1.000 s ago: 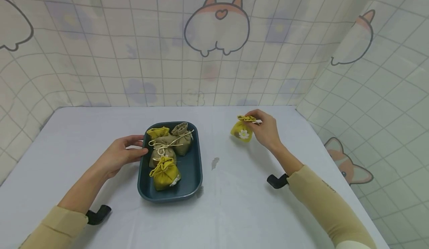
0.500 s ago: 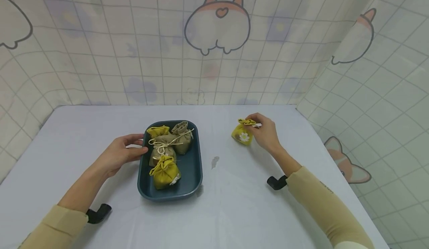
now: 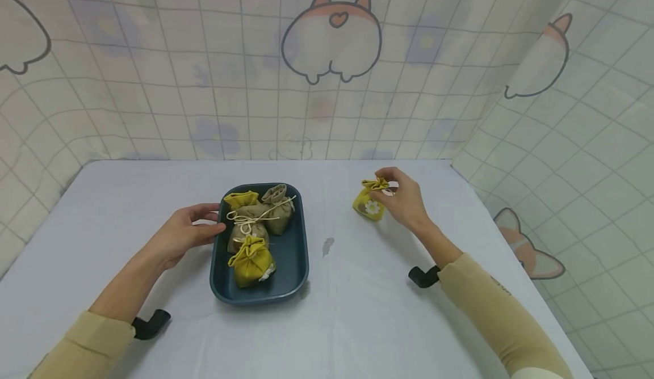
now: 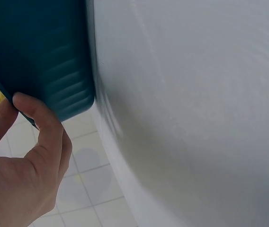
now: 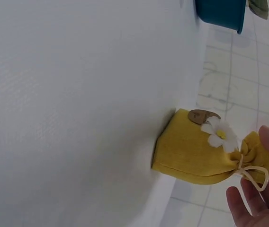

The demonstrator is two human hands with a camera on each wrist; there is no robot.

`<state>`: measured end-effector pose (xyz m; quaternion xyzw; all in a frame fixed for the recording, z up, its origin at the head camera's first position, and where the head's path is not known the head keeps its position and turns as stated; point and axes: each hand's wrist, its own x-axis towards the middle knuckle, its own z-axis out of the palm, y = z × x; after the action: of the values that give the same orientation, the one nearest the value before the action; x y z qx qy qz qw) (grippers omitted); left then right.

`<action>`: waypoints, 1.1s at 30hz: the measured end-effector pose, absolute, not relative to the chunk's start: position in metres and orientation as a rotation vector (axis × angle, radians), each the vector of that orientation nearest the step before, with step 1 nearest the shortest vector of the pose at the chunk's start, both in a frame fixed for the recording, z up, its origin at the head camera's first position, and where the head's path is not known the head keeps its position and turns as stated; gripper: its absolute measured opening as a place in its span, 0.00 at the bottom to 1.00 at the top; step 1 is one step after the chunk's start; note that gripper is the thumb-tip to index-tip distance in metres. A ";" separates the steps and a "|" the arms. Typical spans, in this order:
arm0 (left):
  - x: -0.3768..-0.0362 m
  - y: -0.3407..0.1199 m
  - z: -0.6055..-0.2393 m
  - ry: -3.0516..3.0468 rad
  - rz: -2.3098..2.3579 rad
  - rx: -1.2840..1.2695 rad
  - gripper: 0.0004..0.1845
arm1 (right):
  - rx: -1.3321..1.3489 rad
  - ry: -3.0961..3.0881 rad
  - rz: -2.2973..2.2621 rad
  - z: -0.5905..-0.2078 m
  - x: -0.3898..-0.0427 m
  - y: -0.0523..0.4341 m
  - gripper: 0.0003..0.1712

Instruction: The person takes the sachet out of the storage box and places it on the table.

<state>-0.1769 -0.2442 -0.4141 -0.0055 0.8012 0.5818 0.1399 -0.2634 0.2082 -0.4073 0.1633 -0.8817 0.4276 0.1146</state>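
A yellow drawstring pouch (image 3: 369, 205) with a white flower stands on the table, its bottom on the cloth in the right wrist view (image 5: 191, 149). My right hand (image 3: 406, 200) is around its gathered top, thumb and fingers spread apart. The thumb lies close to the top edge; whether it touches, I cannot tell. My left hand (image 3: 184, 234) pinches the left rim of a dark teal tray (image 3: 288, 274), thumb and a finger on either side of it in the left wrist view. Inside sit two yellow pouches (image 3: 251, 268) and two beige pouches (image 3: 278, 220).
A white cloth covers the table (image 3: 347, 299). Behind and to the right hangs a tile-patterned curtain (image 3: 327, 118) with cartoon animals. Black wrist mounts (image 3: 424, 277) stick out from both sleeves. A grey mark (image 3: 328, 247) shows on the cloth right of the tray.
The yellow pouch has come down a little onto the table. My right hand's fingers have parted and shifted slightly upward at its neck. My left hand and the tray have stayed put.
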 end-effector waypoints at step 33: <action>-0.177 -0.245 -0.414 2.299 1.689 -0.013 0.38 | 0.990 -2.580 1.313 -0.383 -0.230 0.128 0.28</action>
<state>-0.1775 -0.2453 -0.4143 -0.0044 0.7975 0.5858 0.1441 -0.2296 0.1282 -0.3828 0.3234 -0.8425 0.4289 0.0410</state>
